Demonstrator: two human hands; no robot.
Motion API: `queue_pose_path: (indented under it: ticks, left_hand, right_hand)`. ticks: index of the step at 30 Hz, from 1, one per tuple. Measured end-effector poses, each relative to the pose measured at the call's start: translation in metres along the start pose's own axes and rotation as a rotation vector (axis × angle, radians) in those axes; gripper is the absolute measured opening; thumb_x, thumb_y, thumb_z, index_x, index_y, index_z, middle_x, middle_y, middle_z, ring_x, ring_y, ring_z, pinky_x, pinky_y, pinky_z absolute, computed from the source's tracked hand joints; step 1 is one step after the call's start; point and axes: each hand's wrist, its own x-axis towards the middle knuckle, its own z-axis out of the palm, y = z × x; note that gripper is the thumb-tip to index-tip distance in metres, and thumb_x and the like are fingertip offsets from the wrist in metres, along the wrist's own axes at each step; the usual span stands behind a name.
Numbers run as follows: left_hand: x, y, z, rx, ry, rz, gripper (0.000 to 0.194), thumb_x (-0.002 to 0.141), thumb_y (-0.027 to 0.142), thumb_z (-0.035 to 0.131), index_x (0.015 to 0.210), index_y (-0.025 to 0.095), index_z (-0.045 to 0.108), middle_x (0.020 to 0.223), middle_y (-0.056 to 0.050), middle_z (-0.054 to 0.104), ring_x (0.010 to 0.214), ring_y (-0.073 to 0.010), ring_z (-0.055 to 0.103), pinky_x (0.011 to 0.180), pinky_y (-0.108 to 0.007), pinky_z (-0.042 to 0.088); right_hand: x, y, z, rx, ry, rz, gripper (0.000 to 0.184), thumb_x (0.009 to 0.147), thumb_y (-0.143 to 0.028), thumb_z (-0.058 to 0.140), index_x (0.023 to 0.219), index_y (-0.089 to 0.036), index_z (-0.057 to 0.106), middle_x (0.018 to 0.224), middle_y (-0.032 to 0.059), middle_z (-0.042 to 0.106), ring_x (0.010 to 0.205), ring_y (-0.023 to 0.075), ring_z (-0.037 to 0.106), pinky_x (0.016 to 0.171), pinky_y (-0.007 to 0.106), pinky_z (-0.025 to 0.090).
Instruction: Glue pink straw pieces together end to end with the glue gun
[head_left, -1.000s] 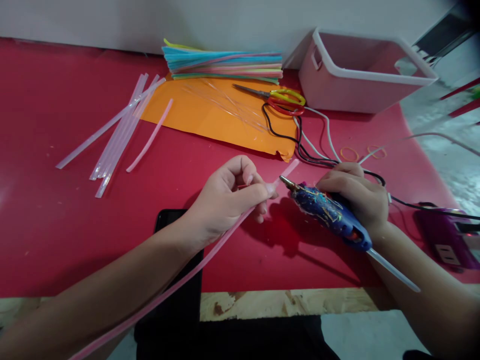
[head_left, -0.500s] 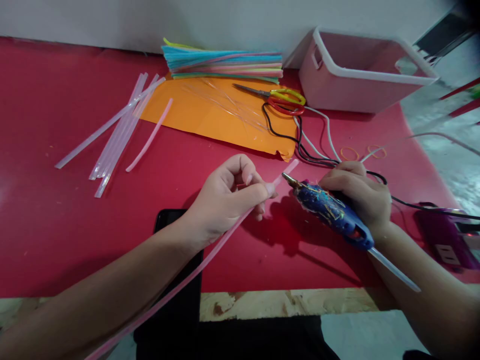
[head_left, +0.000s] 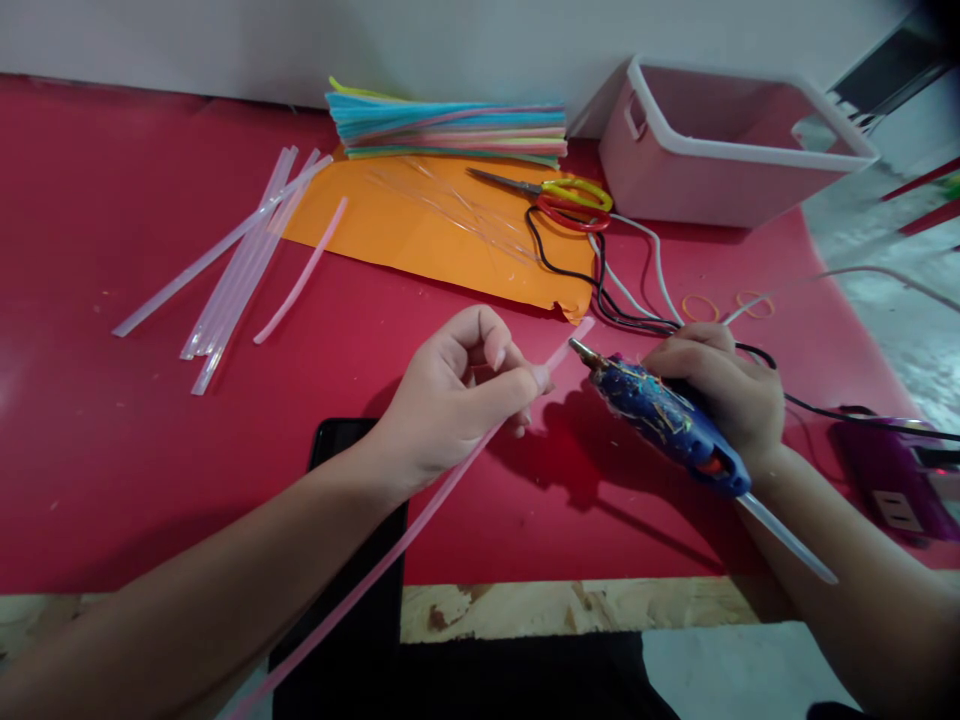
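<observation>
My left hand (head_left: 457, 395) pinches a long pale pink straw (head_left: 390, 555) near its far end, fingers curled round it. The straw runs from below my forearm up to a tip beside the glue gun's nozzle. My right hand (head_left: 720, 390) is wrapped round a blue hot glue gun (head_left: 664, 420) with a clear glue stick (head_left: 787, 540) poking out of its back. The metal nozzle points at the straw's tip, almost touching it. Both hands hover just above the red table (head_left: 112, 440).
Loose clear and pink straws (head_left: 240, 260) lie at the left. An orange sheet (head_left: 442, 230), a stack of coloured straws (head_left: 450, 125), scissors (head_left: 555, 190), a pink basket (head_left: 720, 140), cables (head_left: 637, 290), rubber bands (head_left: 701, 308), a purple power strip (head_left: 892, 480) and a black phone (head_left: 352, 600) lie around.
The glue gun's nozzle has risen slightly and closed in on the straw's tip. The straw's near end has swung a little to the right. My left hand has barely moved.
</observation>
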Motion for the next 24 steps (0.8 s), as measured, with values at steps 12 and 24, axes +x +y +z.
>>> queue_pose_path:
  ticks: [12, 24]
  left_hand:
    - [-0.0003, 0.0003, 0.0005, 0.016, 0.002, 0.014, 0.032, 0.078, 0.006, 0.067, 0.072, 0.021, 0.04, 0.06, 0.01, 0.059, 0.049, -0.0027, 0.056, 0.051, -0.015, 0.051]
    - [0.0013, -0.0029, -0.0007, 0.044, 0.026, 0.026, 0.03, 0.079, 0.006, 0.067, 0.074, 0.021, 0.042, 0.061, 0.01, 0.058, 0.049, -0.0032, 0.057, 0.051, -0.015, 0.049]
  right_hand:
    - [0.0006, 0.0013, -0.0005, -0.043, 0.01, 0.038, 0.01, 0.093, -0.02, 0.062, 0.088, -0.027, 0.06, 0.069, -0.0026, 0.068, 0.063, 0.0153, 0.058, 0.068, 0.034, 0.047]
    - [0.0019, -0.0013, 0.0004, -0.112, 0.036, 0.063, 0.01, 0.09, -0.019, 0.063, 0.086, -0.027, 0.059, 0.068, -0.0049, 0.068, 0.058, 0.0122, 0.058, 0.061, 0.028, 0.045]
